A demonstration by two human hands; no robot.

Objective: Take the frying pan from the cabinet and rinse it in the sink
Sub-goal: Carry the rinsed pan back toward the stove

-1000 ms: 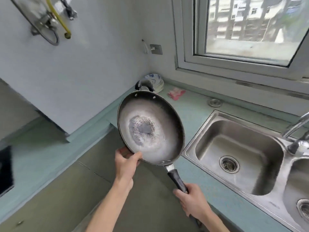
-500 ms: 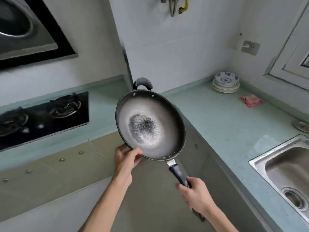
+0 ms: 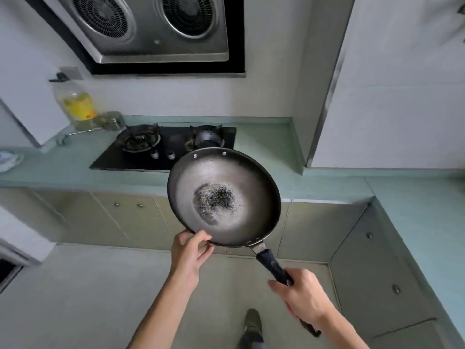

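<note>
The frying pan (image 3: 224,197) is a dark round pan with a worn grey inside and a speckled patch in its middle. It hangs in the air in front of the stove, tilted toward me. My right hand (image 3: 302,298) is closed around its black handle at the lower right. My left hand (image 3: 188,250) pinches the pan's near rim from below. The sink is out of view.
A black gas hob (image 3: 163,147) with two burners sits in the pale green counter (image 3: 63,170) behind the pan. A range hood (image 3: 161,28) hangs above. An oil bottle (image 3: 76,107) stands at the far left. Closed cabinet doors (image 3: 125,217) run under the counter, and more (image 3: 377,273) on the right.
The view has swung left, away from the sink and window, and now faces the stove and hood. Both hands have kept their hold on the pan, which sits further right in view.
</note>
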